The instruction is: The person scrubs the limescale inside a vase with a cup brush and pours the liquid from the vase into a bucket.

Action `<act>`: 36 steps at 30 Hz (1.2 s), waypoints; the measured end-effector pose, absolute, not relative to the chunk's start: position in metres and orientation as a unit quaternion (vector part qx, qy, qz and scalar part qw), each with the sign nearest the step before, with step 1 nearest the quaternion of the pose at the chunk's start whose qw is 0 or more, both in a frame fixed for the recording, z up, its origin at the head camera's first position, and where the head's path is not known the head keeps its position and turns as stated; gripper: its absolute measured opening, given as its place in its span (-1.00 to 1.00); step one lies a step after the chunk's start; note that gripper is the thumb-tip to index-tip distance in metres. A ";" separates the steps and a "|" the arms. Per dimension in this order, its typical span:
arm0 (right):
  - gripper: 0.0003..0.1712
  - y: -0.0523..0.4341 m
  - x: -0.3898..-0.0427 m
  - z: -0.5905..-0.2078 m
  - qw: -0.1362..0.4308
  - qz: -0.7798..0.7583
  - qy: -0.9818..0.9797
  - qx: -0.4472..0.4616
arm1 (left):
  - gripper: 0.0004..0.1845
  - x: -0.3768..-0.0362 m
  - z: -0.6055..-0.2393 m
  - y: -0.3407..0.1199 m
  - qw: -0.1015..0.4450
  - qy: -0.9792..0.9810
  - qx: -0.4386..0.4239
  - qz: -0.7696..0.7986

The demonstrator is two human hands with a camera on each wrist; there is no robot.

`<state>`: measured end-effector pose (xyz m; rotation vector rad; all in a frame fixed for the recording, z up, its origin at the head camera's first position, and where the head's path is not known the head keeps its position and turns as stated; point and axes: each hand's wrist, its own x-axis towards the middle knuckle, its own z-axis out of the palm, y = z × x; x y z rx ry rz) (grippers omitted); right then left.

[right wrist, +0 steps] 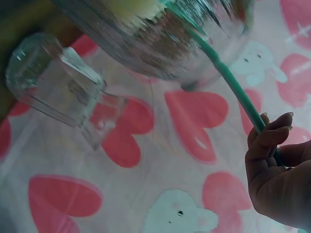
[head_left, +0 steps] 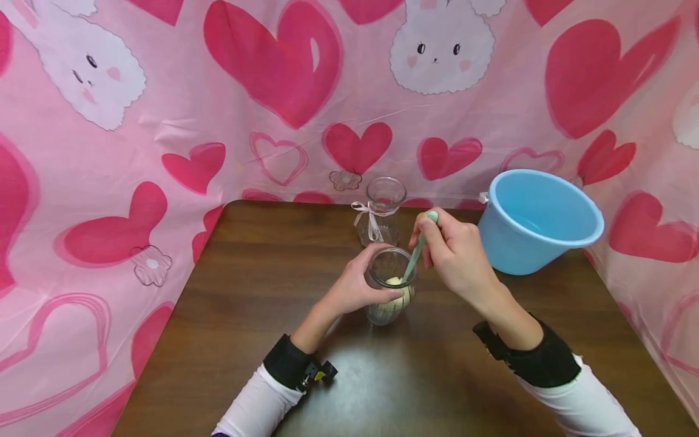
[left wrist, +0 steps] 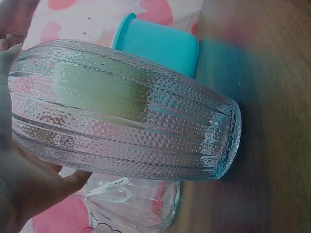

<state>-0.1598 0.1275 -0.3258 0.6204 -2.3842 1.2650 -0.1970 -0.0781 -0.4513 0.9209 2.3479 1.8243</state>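
Note:
A ribbed clear glass jar [head_left: 389, 291] stands on the brown table [head_left: 262, 315], and my left hand [head_left: 357, 285] wraps round its side. In the left wrist view the jar [left wrist: 126, 111] fills the frame with my left hand [left wrist: 29, 194] curled under it. My right hand [head_left: 450, 249] pinches the teal handle of a brush [head_left: 419, 247] whose pale sponge head sits inside the jar. The right wrist view shows my right hand [right wrist: 274, 165] gripping the teal handle [right wrist: 233, 85], which runs up into the jar [right wrist: 160, 39].
A second glass vase [head_left: 382, 209] with a white ribbon stands just behind the jar. A light blue bucket [head_left: 537, 221] sits at the table's right rear. A pink heart-and-bunny cloth [head_left: 164, 121] hangs around the table.

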 end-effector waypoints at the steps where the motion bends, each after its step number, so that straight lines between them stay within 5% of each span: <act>1: -0.73 0.127 -0.160 -0.326 0.186 0.450 -0.845 0.221 | -0.14 -0.197 -0.451 -0.078 0.015 0.754 0.295 0.586; 10: -0.73 0.133 -0.159 -0.305 0.205 0.511 -0.804 0.225 | -0.14 -0.197 -0.450 -0.078 0.012 0.762 0.292 0.578; 36: -0.77 0.125 -0.155 -0.341 0.183 0.518 -0.797 0.254 | -0.15 -0.196 -0.451 -0.079 0.009 0.758 0.301 0.578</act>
